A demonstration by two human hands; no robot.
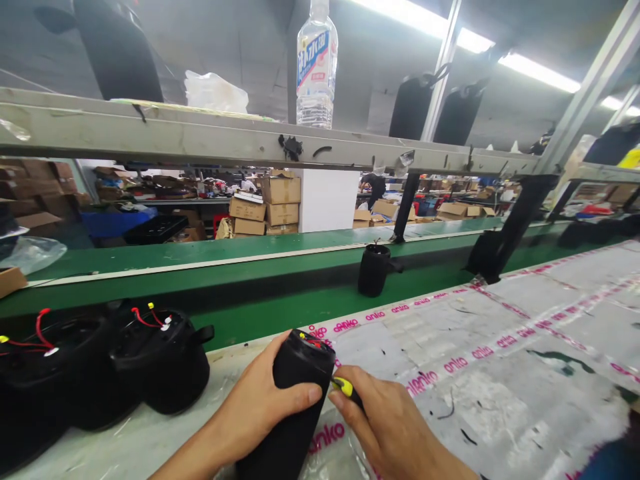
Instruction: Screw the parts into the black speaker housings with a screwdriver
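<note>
A black fabric-covered cylinder leans slightly at the front centre, with red and yellow wire ends showing in its open top. My left hand is wrapped round its upper part, the thumb across the front. My right hand grips a yellow and black tool against the cylinder's right side near the top rim; the tool's tip is hidden. To the left stand more black cylinders with red wires and white connectors sticking out of their open tops.
The work surface is covered with plastic and pink-printed tape, with black scraps on it. Behind runs a green conveyor carrying a black cylinder. A metal shelf above holds a plastic bottle. Black posts support it.
</note>
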